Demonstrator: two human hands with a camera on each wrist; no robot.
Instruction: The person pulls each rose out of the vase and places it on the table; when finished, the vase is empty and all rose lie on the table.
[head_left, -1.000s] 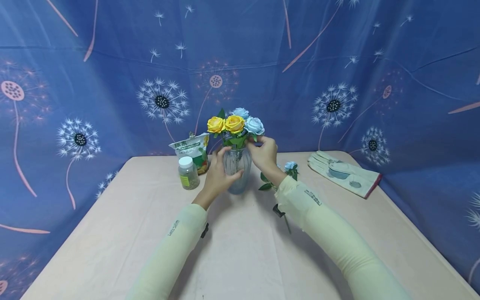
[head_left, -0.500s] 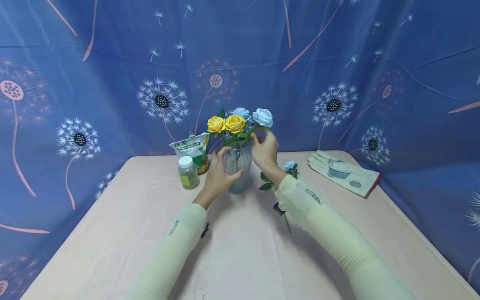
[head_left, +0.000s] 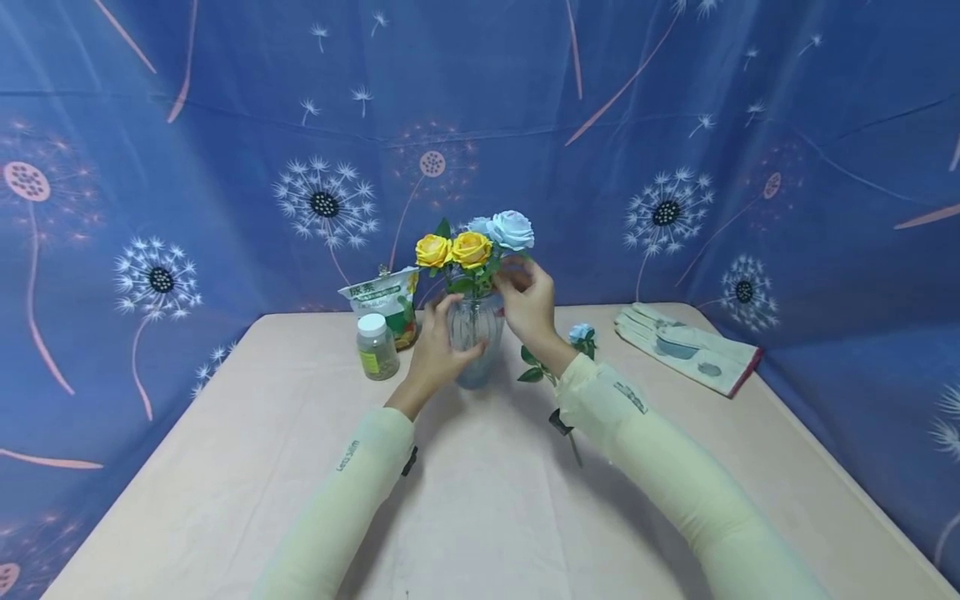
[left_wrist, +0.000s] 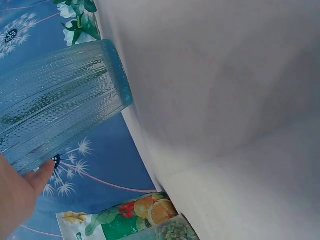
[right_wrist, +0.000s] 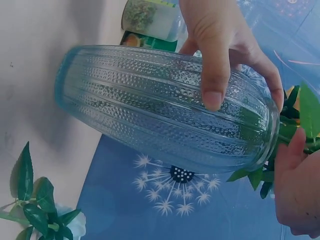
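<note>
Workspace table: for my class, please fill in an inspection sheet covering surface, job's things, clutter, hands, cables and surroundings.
Surface: table, pale.
Job's things: vase, yellow roses and blue roses at its mouth; loose rose, also blue, on the table.
Clutter: white-lidded jar, printed bag behind it; work glove at right, possibly a pair.
Hands: left hand grips the vase; right hand appears to pinch a blue rose's stem.
Cables: nothing seen.
Surroundings: blue backdrop, dandelion print.

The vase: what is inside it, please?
The textured vase shows green stems inside, faintly; their exact number cannot be told, because the left hand covers part of the vase.
</note>
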